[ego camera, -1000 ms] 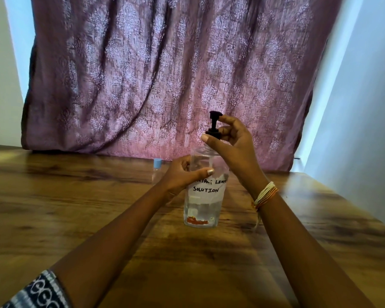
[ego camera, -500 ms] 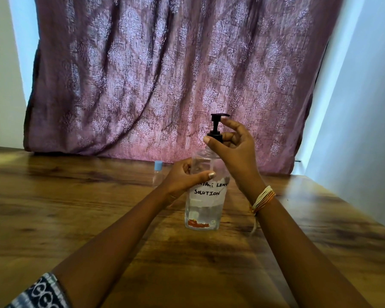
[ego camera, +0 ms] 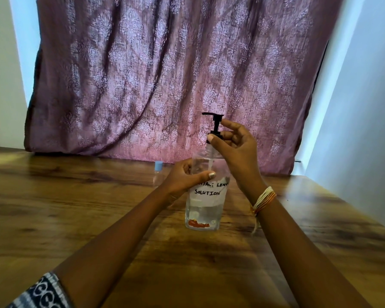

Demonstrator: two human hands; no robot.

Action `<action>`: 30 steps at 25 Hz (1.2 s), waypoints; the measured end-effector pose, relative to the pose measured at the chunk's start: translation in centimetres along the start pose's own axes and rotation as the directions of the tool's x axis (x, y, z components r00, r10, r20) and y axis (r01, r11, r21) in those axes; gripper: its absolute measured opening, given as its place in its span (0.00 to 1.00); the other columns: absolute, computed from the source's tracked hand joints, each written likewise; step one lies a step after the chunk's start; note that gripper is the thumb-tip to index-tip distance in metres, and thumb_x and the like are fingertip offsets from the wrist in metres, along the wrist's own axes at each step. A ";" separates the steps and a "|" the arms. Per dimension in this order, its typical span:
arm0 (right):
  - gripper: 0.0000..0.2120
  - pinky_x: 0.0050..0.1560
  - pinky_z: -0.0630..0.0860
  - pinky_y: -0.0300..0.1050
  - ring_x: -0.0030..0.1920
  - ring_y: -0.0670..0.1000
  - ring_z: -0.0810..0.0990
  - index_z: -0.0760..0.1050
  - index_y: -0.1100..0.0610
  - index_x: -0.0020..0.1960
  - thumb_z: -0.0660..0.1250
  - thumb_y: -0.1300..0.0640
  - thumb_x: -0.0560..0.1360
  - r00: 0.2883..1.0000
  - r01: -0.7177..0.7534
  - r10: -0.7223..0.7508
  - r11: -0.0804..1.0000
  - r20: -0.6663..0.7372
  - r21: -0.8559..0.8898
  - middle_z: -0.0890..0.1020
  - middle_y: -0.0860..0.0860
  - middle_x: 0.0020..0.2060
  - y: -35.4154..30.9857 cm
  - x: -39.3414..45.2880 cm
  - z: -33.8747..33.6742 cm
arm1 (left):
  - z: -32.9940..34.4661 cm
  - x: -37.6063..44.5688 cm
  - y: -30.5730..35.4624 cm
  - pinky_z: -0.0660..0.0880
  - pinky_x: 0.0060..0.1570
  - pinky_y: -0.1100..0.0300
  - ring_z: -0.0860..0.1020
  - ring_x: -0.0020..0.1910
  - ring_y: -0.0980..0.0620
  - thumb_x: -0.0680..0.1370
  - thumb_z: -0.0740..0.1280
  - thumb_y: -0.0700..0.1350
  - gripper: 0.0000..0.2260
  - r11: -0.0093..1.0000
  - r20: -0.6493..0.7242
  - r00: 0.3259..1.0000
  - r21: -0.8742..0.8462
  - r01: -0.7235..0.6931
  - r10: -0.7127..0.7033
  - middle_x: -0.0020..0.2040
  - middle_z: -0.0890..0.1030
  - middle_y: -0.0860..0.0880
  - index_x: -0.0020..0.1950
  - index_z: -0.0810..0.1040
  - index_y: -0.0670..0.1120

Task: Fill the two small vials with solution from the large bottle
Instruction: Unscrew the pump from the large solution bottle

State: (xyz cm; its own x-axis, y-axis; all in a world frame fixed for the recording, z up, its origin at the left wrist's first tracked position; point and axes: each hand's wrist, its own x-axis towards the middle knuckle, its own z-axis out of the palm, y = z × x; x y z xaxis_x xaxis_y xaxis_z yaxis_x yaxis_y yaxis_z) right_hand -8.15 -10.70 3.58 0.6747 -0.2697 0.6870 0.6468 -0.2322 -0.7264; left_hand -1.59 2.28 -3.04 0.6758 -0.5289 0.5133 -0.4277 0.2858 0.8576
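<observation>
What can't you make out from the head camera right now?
- Second vial: not seen; only one blue-capped vial shows, half hidden by the left hand.
- Bottle label's first word: covered by the left thumb.
- Pump collar: the right hand pinches it; whether it is loose, unclear.

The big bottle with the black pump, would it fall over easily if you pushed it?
Probably not easily: the big bottle stands on a wide base and the left hand holds it. Its clear, smooth wall may be slippery. The tall black pump might make it a bit top-heavy.
</observation>
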 end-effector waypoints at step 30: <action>0.08 0.55 0.76 0.54 0.50 0.50 0.83 0.81 0.55 0.52 0.71 0.61 0.74 0.968 -0.222 0.205 0.968 0.144 0.117 0.85 0.52 0.45 -2.7 4.2 -0.5 | 0.2 2.7 8.2 0.79 0.48 0.54 0.81 0.45 0.51 0.70 0.76 0.47 0.22 0.922 -0.128 0.992 0.383 0.060 -0.011 0.45 0.82 0.47 0.61 0.74 0.47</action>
State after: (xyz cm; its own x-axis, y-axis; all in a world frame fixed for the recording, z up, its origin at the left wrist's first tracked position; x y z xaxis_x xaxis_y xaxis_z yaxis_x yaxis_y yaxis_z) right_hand -7.26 -11.70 8.37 0.8370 -0.1737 0.5189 0.5178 -0.0554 -0.8537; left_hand -3.45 3.02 5.39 0.7518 -0.4250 0.5041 -0.5840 -0.0744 0.8083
